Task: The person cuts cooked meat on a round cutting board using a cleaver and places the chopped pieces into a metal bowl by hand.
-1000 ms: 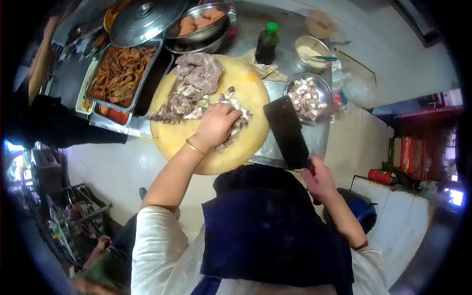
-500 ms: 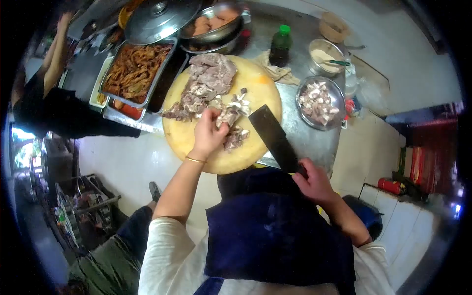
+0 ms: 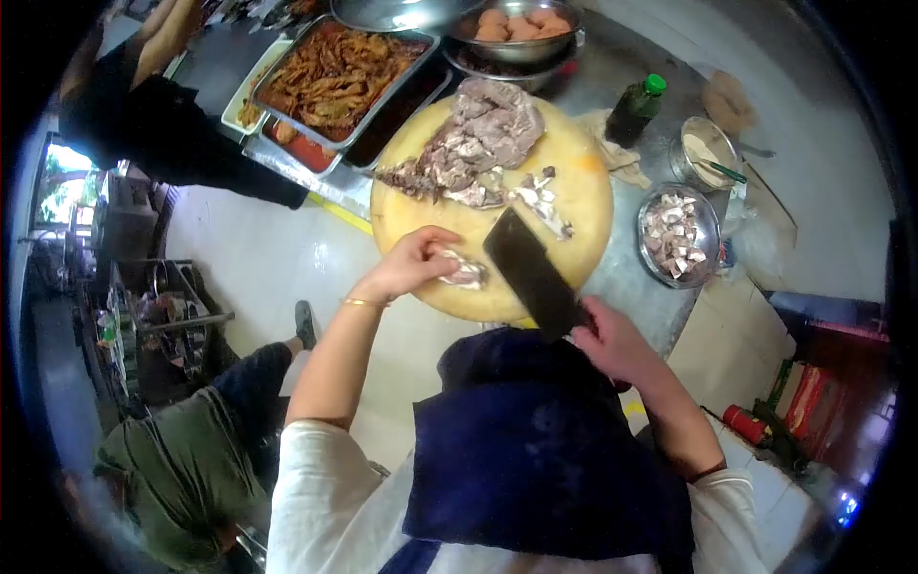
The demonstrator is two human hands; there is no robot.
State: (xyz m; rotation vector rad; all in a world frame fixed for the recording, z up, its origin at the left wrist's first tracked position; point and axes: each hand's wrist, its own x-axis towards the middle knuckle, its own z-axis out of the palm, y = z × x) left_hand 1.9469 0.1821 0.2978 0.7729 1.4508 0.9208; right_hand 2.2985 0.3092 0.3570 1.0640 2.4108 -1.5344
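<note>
My left hand [image 3: 411, 265], a bracelet at its wrist, has its fingers closed on a piece of meat [image 3: 466, 273] near the close edge of the round yellow chopping board [image 3: 585, 215]. In my right hand [image 3: 617, 342] is the handle of a dark, broad-bladed cleaver [image 3: 532, 273]. Its blade lies over the board's right half, apart from the meat under my left hand. Farther back on the board rests a large chunk of cooked meat [image 3: 492, 124] with torn parts beside it. Small pale scraps [image 3: 543, 203] lie to the right of these.
A steel bowl [image 3: 713, 239] of diced meat stands right of the board, near a green-capped bottle [image 3: 634, 110] and a pot with a green-handled utensil [image 3: 684, 163]. Trays of braised food [image 3: 344, 77] sit back left. One person [image 3: 172, 143] stands left; another [image 3: 182, 469] is lower left.
My left hand has drawn toward the board's near edge with the piece of meat, away from the large chunk. The cleaver stays in my right hand. The camera view has shifted.
</note>
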